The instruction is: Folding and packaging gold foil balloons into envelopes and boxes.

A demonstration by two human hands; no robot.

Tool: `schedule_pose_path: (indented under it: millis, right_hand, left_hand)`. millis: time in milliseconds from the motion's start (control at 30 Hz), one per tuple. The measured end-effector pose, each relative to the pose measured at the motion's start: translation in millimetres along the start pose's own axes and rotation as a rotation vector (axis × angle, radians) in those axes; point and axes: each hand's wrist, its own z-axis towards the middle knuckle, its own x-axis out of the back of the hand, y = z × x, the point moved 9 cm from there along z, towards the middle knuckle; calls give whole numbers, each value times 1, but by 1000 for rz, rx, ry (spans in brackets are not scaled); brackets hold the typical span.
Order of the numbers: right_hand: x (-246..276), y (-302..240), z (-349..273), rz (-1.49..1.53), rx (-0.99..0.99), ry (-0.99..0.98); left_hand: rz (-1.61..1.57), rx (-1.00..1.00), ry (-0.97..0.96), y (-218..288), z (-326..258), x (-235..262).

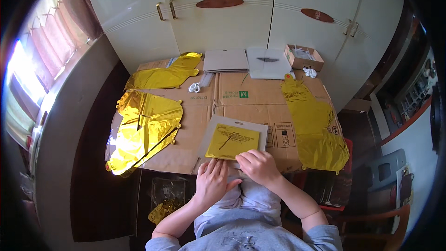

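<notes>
Head view: at six o'clock on the brown cardboard-covered table [190, 121], my right hand [257, 165] pinches a flat gold-foil rectangle [239, 140] over a grey-white card [223, 119]; my left hand [213, 181], fingers together, sits at its seven o'clock. Apparent step: squaring foil; next move calls for aligned edges.

The right hand [257, 164] pinched the folded gold foil [234, 141] near its lower right corner (grey card [227, 120] beneath); the left hand [213, 181] rested fingertips at its lower edge.
</notes>
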Motion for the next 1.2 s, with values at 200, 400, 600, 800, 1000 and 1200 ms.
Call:
schedule_pose_path:
  millis: [200, 400, 600, 800, 1000, 1200]
  right_hand:
    - [-16, -8, -14, 47, 12, -52]
    - [-13, -8, -22, 46, 23, -13]
    - [-18, -8, -32, 107, -11, -28]
    - [-26, 3, -36, 220, -63, -64]
    - [-55, 45, -10, 54, -261, -174]
    - [-84, 45, -19, -40, -234, -321]
  left_hand:
    - [-5, 32, -139, 1, -5, -34]
    - [-55, 31, -83, 10, -1, -38]
    - [-95, -15, -131, 16, -22, -18]
    - [-245, 80, -143, -12, -15, 0]
    - [-73, -40, -139, -37, 32, -41]
    - [-13, -25, -233, -50, 32, -71]
